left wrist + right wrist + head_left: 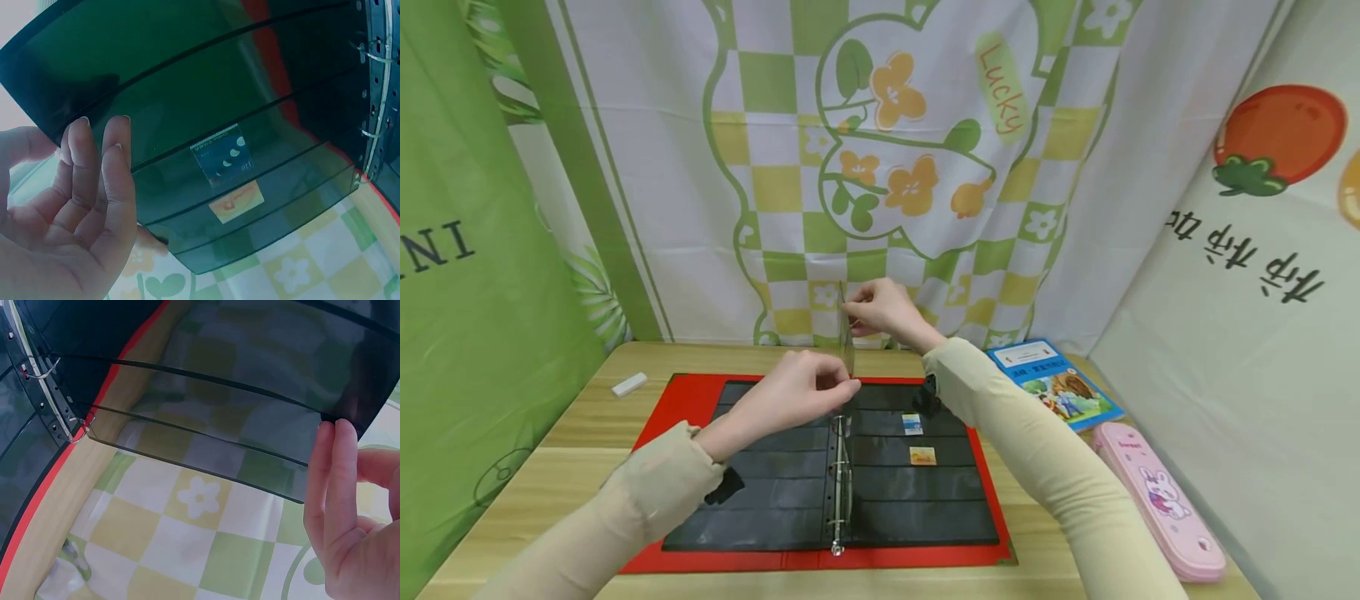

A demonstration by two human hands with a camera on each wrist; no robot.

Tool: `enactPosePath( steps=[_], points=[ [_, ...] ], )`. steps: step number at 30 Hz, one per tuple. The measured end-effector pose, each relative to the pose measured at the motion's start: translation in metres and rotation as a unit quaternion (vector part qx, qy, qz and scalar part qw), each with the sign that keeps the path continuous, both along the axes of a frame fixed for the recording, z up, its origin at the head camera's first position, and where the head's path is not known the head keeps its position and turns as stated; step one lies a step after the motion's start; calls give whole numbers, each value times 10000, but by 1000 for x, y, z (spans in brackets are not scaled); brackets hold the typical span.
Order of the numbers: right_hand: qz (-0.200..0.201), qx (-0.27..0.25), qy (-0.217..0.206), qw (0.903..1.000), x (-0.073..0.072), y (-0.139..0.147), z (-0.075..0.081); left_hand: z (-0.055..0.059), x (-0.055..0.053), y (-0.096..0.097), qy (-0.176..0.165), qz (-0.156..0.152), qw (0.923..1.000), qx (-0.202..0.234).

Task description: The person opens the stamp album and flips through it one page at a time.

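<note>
A red stamp album point(700, 402) lies spread on the table, with black pocket pages on metal rings point(838, 467). One dark see-through page point(206, 75) stands upright from the rings. My right hand point(883, 310) pinches its outer edge at the far end, thumb and fingers on opposite sides. Closer to me, my left hand point(797, 387) pinches the same edge. A blue stamp with moon shapes point(224, 156) and an orange stamp point(237, 202) show on the raised page in the left wrist view. On the right page lie a blue-and-white stamp point(912, 424) and an orange-yellow stamp point(922, 456).
A blue picture book point(1052, 387) lies at the back right, with a pink pencil case point(1157, 500) in front of it. A small white block point(629, 384) sits on the left of the wooden table point(572, 425). Patterned curtains point(775, 167) hang behind and at both sides.
</note>
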State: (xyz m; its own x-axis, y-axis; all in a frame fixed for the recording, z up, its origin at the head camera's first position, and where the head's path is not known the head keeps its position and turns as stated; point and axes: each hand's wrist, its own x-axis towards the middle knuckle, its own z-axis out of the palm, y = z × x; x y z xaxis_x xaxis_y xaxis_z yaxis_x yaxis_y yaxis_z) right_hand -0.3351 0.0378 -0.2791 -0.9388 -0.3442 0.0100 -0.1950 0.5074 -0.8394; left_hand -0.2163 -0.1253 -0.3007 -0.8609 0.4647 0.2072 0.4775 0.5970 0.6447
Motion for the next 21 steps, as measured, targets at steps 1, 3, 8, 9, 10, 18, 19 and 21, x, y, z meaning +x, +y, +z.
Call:
enactPosePath(
  steps=[1, 3, 8, 9, 10, 18, 19, 21],
  points=[
    [21, -15, -18, 10000, 0, 1, 0, 0, 1, -2, -73, 19, 10000, 13],
    [67, -83, -75, 9999, 1, 3, 0, 0, 3, -5, -201, 90, 9998, 34],
    [110, 54, 44, 9999, 3, 11, -4, 0, 9, -20, -366, 358, 9987, 27],
    [101, 138, 111, 9998, 3, 14, -6, -1, 10, -24, -355, 406, 9985, 11],
    [94, 258, 210, 9994, 3, 16, -8, -2, 11, -28, -360, 462, 9983, 0],
    [127, 621, 445, 9970, 1, 49, -44, -10, 25, -70, -252, 930, 9952, -199],
    [117, 643, 437, 9969, 1, 54, -50, -11, 27, -75, -275, 988, 9945, -202],
    [65, 726, 393, 9966, 2, 66, -61, -15, 29, -87, -308, 1086, 9934, -200]
  ],
)
